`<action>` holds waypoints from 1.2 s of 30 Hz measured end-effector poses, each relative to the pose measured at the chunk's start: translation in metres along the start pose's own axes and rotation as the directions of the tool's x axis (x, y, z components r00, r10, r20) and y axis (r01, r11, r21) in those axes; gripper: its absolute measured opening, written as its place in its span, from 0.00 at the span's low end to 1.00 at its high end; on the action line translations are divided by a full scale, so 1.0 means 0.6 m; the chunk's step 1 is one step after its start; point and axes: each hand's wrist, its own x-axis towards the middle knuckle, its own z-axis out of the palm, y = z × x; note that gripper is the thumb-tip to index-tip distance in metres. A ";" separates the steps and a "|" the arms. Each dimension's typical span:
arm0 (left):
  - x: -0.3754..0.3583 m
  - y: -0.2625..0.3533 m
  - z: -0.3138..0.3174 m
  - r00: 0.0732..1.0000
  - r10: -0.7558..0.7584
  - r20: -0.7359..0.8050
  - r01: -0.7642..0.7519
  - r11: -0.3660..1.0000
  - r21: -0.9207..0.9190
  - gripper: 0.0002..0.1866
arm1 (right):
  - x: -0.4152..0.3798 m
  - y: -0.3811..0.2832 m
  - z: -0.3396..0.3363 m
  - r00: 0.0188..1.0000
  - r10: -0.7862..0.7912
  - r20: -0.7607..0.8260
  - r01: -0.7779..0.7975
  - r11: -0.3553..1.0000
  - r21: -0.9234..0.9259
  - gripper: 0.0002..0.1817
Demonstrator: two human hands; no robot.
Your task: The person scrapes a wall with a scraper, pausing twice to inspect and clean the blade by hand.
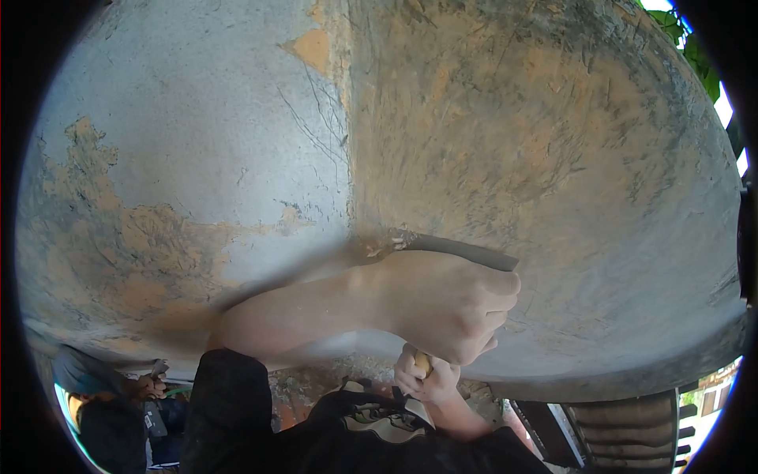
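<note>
The person's left arm reaches across the body from the left, bringing the left hand (466, 308) below and right of the pale vertical seam (350, 150) in the weathered grey and ochre wall (513, 142). Just beyond the knuckles, a flat, dark grey, straight-edged strip (466, 249) lies slanted against the wall, one end near the seam's foot; pale flakes (399, 238) gather at that end, so it is probably angled this way to work its edge into the seam. The left hand is closed, fingers curled tightly into the palm; the strip seems to be held by it, but the fingertips are hidden, so the grip cannot be confirmed. Lower, still right of the seam, the right hand (426, 375) is closed around a small yellowish, rounded piece (424, 363), perhaps a handle, kept close to the torso, likely for steadiness. Whether piece and strip are joined cannot be told. Far left of the seam and lower, another person's hand (151, 387) shows.
</note>
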 end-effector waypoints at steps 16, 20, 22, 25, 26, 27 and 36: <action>0.008 -0.005 -0.006 0.997 -0.001 0.081 0.005 0.999 -0.047 0.13 | 0.016 0.002 0.022 0.990 -0.119 -0.073 0.114 0.992 -0.059 0.30; 0.008 -0.002 -0.017 0.993 0.008 0.114 -0.005 1.000 -0.023 0.13 | 0.004 0.021 0.032 0.973 -0.176 -0.146 0.181 0.983 0.017 0.24; 0.005 0.007 -0.007 0.996 -0.026 0.084 0.033 0.996 -0.086 0.12 | -0.003 0.023 0.026 0.975 -0.170 -0.141 0.176 0.984 0.031 0.22; 0.009 -0.005 -0.014 0.992 0.012 0.129 -0.008 0.999 -0.032 0.12 | 0.006 0.020 0.020 0.972 -0.223 -0.070 0.222 0.975 -0.020 0.22; 0.008 -0.002 -0.013 0.992 0.010 0.125 -0.006 0.999 -0.032 0.12 | 0.006 0.021 0.024 0.963 -0.241 -0.116 0.238 0.970 -0.044 0.22; 0.007 0.005 -0.011 0.996 -0.003 0.084 0.009 0.998 -0.062 0.11 | 0.005 0.021 0.028 0.953 -0.257 -0.162 0.250 0.966 -0.065 0.23; 0.015 -0.001 -0.011 0.999 -0.025 0.020 0.026 0.996 -0.090 0.11 | 0.003 0.006 0.047 0.936 -0.293 -0.194 0.277 0.955 -0.107 0.21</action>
